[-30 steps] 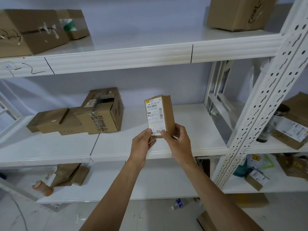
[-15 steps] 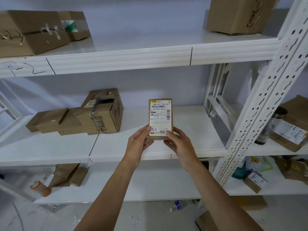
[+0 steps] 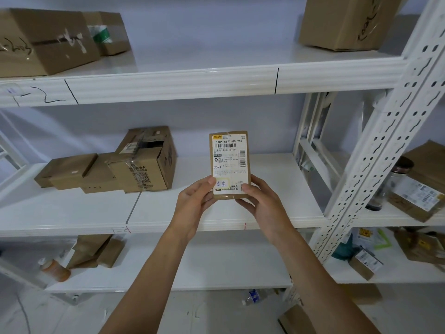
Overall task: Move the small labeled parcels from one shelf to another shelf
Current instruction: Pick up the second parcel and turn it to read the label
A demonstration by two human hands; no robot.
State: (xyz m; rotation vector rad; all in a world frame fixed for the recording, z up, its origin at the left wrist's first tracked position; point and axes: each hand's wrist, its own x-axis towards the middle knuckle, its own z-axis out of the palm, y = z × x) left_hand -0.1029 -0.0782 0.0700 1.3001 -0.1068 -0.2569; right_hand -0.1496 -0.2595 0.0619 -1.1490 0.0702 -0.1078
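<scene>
A small brown parcel (image 3: 229, 160) with a white printed label stands upright in the air, its label facing me, in front of the middle shelf (image 3: 216, 220). My left hand (image 3: 195, 203) grips its lower left corner with the thumb on the label. My right hand (image 3: 262, 203) grips its lower right corner. More cardboard parcels (image 3: 108, 172) lie at the left of the middle shelf.
The top shelf (image 3: 192, 80) carries boxes at left (image 3: 43, 42) and right (image 3: 346, 22). A perforated white upright (image 3: 375, 150) slants at right, with a jar (image 3: 395, 182) and labeled parcels (image 3: 419, 191) beyond it. The lower shelf holds boxes (image 3: 96, 251) and an orange bottle (image 3: 55, 270).
The parcel has been turned from an angled pose so its label faces me squarely. Both hands keep hold of its lower corners and have drifted slightly left.
</scene>
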